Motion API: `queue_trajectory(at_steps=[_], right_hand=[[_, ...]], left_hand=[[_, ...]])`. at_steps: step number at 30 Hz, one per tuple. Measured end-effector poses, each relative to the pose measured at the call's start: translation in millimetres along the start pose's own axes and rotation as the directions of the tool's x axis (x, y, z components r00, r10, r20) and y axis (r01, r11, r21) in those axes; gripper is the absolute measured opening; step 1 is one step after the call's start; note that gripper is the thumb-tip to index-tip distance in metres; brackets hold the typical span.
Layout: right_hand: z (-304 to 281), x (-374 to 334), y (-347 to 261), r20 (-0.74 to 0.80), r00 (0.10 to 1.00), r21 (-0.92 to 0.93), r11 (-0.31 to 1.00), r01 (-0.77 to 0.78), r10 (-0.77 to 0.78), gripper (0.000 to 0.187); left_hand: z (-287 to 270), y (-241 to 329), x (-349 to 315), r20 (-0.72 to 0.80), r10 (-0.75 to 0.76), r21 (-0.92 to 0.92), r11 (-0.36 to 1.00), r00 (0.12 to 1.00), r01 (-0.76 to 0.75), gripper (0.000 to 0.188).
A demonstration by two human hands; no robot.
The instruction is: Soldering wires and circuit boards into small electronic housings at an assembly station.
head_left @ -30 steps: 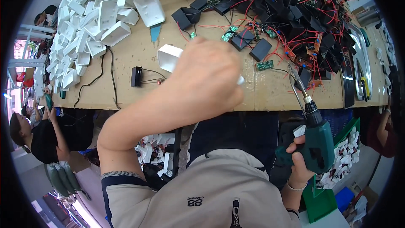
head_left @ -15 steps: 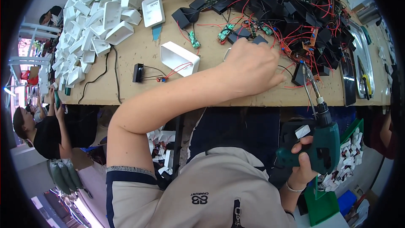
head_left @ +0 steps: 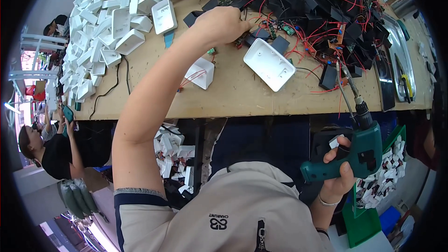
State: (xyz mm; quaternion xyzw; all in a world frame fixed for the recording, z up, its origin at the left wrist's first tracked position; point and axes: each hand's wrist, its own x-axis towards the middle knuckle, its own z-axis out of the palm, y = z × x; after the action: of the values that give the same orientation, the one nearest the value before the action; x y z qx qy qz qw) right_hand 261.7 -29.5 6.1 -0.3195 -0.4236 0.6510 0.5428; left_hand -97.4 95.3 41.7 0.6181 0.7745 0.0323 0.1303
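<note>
My right hand (head_left: 338, 168) is wrapped round the handle of a green soldering gun (head_left: 364, 151). Its metal tip and thin feed tube point up at the near edge of a heap of black parts. My left hand (head_left: 221, 25) reaches across the table to small circuit boards and black housings, its fingers curled downward. Whatever they grip is hidden under the hand. An open white plastic case (head_left: 269, 64) lies tilted on the table between my hands. Another white case (head_left: 200, 73) with red wires across it sits partly behind my left forearm.
A big pile of white cases (head_left: 112, 23) covers the table's left. Black housings with red wires and boards (head_left: 317, 18) heap up at the far right. Beside them stands a metal tray (head_left: 400, 60) with yellow-handled pliers (head_left: 407, 88). Another person (head_left: 56, 149) sits at left.
My left hand has moved left and farther away, leaving the white case in the middle uncovered. The soldering gun has shifted slightly, still in my right hand.
</note>
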Motion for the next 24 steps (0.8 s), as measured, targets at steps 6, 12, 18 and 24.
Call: queue_trajectory(at_steps=[6,12,18,24], right_hand=[[-5,6,5,0.014,0.997,0.232,0.97,-0.075,0.074,0.059],[-8,17,4,0.082,0.988,0.493,0.856,-0.157,0.134,0.067],[-15,14,1,0.056,0.989,0.496,0.856,-0.148,0.139,0.069],[-28,14,1,0.016,0.981,0.568,0.805,-0.17,0.195,0.07]], left_hand=[[11,6,-2,-0.076,0.006,-0.226,0.974,0.997,-0.023,0.032],[13,9,-12,-0.292,-0.016,-0.532,0.834,0.956,-0.148,0.02],[20,11,-3,-0.564,-0.033,-0.593,0.712,0.825,-0.377,0.014],[-10,26,-9,-0.536,-0.218,-0.84,0.236,0.816,-0.488,0.016]])
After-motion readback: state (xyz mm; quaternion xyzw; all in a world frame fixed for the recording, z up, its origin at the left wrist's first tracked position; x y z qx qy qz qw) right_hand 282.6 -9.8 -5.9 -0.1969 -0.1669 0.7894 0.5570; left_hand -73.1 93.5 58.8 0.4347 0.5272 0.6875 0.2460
